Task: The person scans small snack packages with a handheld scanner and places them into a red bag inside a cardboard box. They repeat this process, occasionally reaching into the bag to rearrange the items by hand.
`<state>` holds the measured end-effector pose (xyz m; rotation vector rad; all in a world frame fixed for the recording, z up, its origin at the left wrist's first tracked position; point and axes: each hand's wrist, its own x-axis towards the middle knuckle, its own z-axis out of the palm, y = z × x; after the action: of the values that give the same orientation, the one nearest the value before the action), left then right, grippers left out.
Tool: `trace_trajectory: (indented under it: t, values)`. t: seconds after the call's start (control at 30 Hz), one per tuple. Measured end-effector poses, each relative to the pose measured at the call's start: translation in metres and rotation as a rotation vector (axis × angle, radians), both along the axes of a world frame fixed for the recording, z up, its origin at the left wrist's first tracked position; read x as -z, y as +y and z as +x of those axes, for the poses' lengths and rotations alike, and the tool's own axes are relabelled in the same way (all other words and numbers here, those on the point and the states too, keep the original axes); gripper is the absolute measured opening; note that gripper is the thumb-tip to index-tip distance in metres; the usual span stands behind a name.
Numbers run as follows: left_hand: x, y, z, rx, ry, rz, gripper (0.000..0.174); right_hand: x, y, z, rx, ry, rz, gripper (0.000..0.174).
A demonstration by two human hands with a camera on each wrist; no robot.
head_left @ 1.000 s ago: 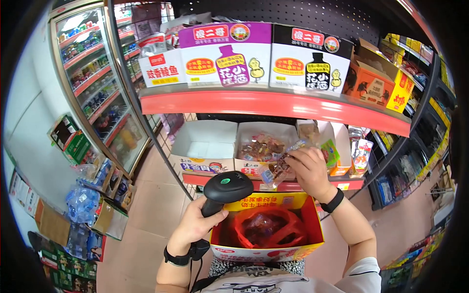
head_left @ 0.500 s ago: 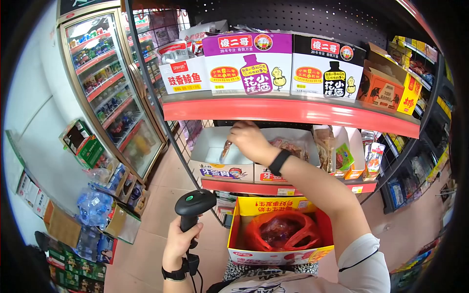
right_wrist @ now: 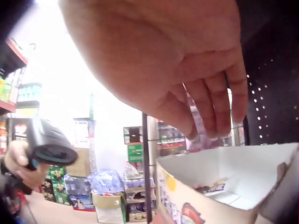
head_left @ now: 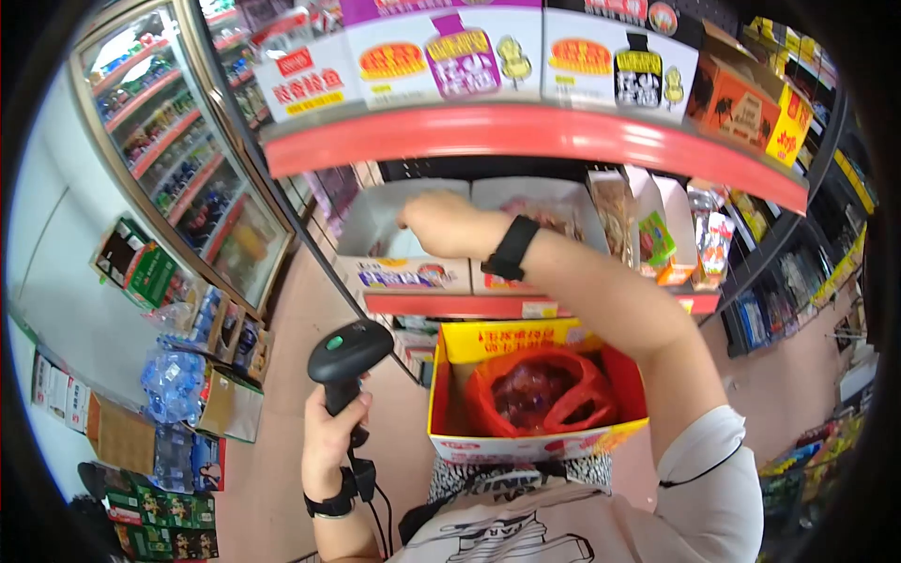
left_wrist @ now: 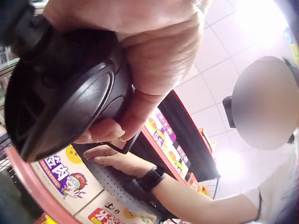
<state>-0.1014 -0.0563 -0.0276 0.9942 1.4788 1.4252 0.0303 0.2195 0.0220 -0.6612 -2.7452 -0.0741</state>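
Note:
My left hand (head_left: 328, 430) grips the handle of a black scanner (head_left: 349, 352), whose dark body (left_wrist: 70, 98) fills much of the left wrist view. Over the left white display box (head_left: 399, 272) on the lower shelf is my right hand (head_left: 446, 223). Its fingers are extended and hold nothing in the right wrist view, where a small dark packet (right_wrist: 212, 186) lies on the bottom of that box. The neighbouring box (head_left: 554, 197) holds several wrapped packets, partly behind the right wrist. A yellow and red carton (head_left: 450, 448) near my body contains a red plastic bag (head_left: 488, 403).
Above the boxes runs the red edge (head_left: 526, 136) of the upper shelf, with large snack cartons on it. Further snack packets (head_left: 718, 249) stand at the lower shelf's right. At the left are a glass-door fridge (head_left: 169, 141) and bottled water (head_left: 174, 385).
My right hand has moved left from the packets to the left box and released a small packet there. The scanner has shifted left, and the head view has tilted lower.

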Motion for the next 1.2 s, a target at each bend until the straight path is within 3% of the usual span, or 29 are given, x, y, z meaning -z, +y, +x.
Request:
trace_trajectory:
  t: [0.1, 0.17, 0.2, 0.23, 0.27, 0.37, 0.47, 0.53, 0.6, 0.73, 0.8, 0.93, 1.03, 1.07, 1.13, 1.17, 1.2]
  values:
    - [-0.003, 0.005, 0.007, 0.022, 0.003, -0.012, 0.024, -0.03, -0.048, 0.045, -0.134, 0.026, -0.181, 0.013]
    - [-0.001, 0.009, 0.009, 0.042, 0.0, -0.02, 0.024, -0.025, -0.069, 0.075, -0.287, -0.119, -0.381, 0.012]
    - [-0.001, 0.011, 0.011, 0.053, 0.004, -0.007, 0.024, 0.004, -0.072, 0.087, -0.402, -0.039, -0.458, 0.012]
    - [-0.001, 0.013, 0.012, 0.063, 0.011, -0.009, 0.024, 0.009, -0.08, 0.095, -0.389, -0.386, -0.478, 0.012]
    - [0.0, 0.014, 0.014, 0.067, 0.007, -0.021, 0.024, 0.018, -0.091, 0.106, -0.462, -0.409, -0.49, 0.013]
    - [-0.001, 0.019, 0.02, 0.103, 0.01, -0.027, 0.024, 0.083, -0.108, 0.126, -0.282, -0.526, -0.575, 0.014]
    - [-0.003, 0.022, 0.028, 0.115, 0.01, -0.038, 0.024, 0.193, -0.1, 0.142, -0.224, -0.535, -0.589, 0.024]
    - [-0.004, 0.024, 0.033, 0.121, 0.013, -0.04, 0.024, 0.218, -0.106, 0.147, -0.107, -0.656, -0.688, 0.031]
    - [-0.005, 0.026, 0.035, 0.124, 0.017, -0.039, 0.024, 0.269, -0.101, 0.158, -0.046, -0.184, -0.656, 0.02]
    - [-0.007, 0.028, 0.039, 0.146, 0.03, -0.042, 0.022, 0.251, -0.101, 0.165, -0.018, -0.088, -0.609, 0.02]
    - [-0.008, 0.029, 0.04, 0.153, 0.035, -0.034, 0.022, 0.228, -0.092, 0.17, -0.22, -0.352, -0.463, 0.018]
    - [-0.007, 0.029, 0.042, 0.167, 0.027, -0.044, 0.022, 0.13, -0.096, 0.169, -0.107, -0.613, -0.518, 0.021]
    - [-0.007, 0.03, 0.042, 0.168, 0.033, -0.038, 0.021, 0.093, -0.094, 0.181, -0.101, -0.215, -0.604, 0.013]
    - [-0.006, 0.031, 0.042, 0.169, 0.039, -0.037, 0.021, 0.082, -0.091, 0.185, -0.097, -0.213, -0.594, 0.013]
    - [-0.005, 0.032, 0.042, 0.178, 0.036, -0.031, 0.021, 0.065, -0.082, 0.194, -0.038, 0.171, -0.671, 0.014]
    - [-0.005, 0.032, 0.042, 0.184, 0.032, -0.034, 0.021, 0.058, -0.076, 0.2, 0.003, 0.269, -0.833, 0.013]
    - [-0.004, 0.033, 0.042, 0.189, 0.036, -0.018, 0.021, 0.051, -0.073, 0.204, 0.004, 0.274, -0.817, 0.013]
